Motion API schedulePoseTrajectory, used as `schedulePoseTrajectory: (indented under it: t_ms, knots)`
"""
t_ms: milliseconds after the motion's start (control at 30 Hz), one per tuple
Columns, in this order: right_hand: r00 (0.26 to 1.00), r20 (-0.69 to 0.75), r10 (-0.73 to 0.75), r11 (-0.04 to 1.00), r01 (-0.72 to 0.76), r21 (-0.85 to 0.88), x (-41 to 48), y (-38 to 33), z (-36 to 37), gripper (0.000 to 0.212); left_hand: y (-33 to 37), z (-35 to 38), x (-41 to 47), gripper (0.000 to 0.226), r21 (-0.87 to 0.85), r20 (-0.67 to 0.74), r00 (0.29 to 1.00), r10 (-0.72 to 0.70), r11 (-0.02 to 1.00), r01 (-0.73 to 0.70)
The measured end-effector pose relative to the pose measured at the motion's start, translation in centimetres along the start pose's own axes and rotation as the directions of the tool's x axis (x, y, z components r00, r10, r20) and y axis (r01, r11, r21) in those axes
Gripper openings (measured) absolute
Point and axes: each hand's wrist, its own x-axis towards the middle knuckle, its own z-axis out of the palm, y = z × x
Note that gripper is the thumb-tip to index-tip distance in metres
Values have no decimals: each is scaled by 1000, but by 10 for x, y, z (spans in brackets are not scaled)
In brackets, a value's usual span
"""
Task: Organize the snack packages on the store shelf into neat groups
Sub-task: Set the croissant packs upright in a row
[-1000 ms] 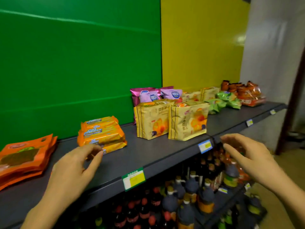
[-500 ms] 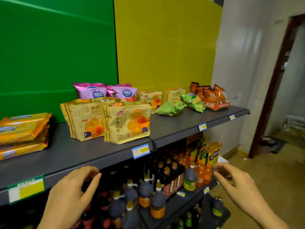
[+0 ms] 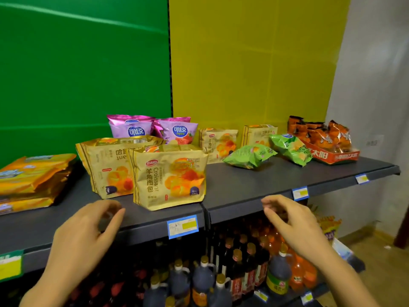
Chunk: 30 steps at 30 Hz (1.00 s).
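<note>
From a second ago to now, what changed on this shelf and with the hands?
Both hands came up: half a second ago they hung below the front edge of the shelf; now the left hand and the right hand reach that edge, either side of the front croissant bag, fingers loosely curled, holding nothing. Nothing was grasped or released. The view swung right. The pink bags and green bags lie unchanged.

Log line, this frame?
left hand: open, empty | right hand: open, empty | front croissant bag: upright, untouched | green chip bags: lying loose
</note>
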Motion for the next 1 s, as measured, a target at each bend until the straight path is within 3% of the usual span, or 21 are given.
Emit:
schedulePoseTrajectory:
  t_ms: [100, 200, 333, 400, 467, 633, 833, 1000]
  knots:
    - [996, 37, -81, 995, 79, 65, 47, -3, 10, 16, -2, 0, 19, 14, 27, -56, 998, -41, 999, 43]
    - [986, 81, -144, 981, 131, 145, 88, -10, 27, 28, -16, -1, 36, 33, 75, -115, 987, -109, 990, 118]
    - [950, 256, -176, 931, 76, 358, 121, -31, 57, 84, -32, 2, 57, 50, -1, -116, 957, -267, 963, 269]
    - [911, 363, -198, 890, 12, 455, 131, -41, 72, 102, -34, 6, 66, 59, -113, -114, 934, -339, 938, 327]
    - [881, 421, -218, 847, -44, 530, 139, -47, 88, 102, -34, 11, 75, 66, -254, -99, 897, -431, 882, 396]
    - [887, 407, -220, 727, -130, 675, 151, -51, 120, 94, -36, 21, 101, 101, -528, 26, 780, -625, 654, 542]
    - [865, 440, -241, 611, -217, 761, 161, -42, 127, 68, -52, 34, 123, 106, -629, 159, 782, -603, 549, 550]
    - [870, 433, -235, 595, -224, 772, 164, -37, 129, 77, -64, 40, 131, 115, -652, 313, 827, -467, 528, 544]
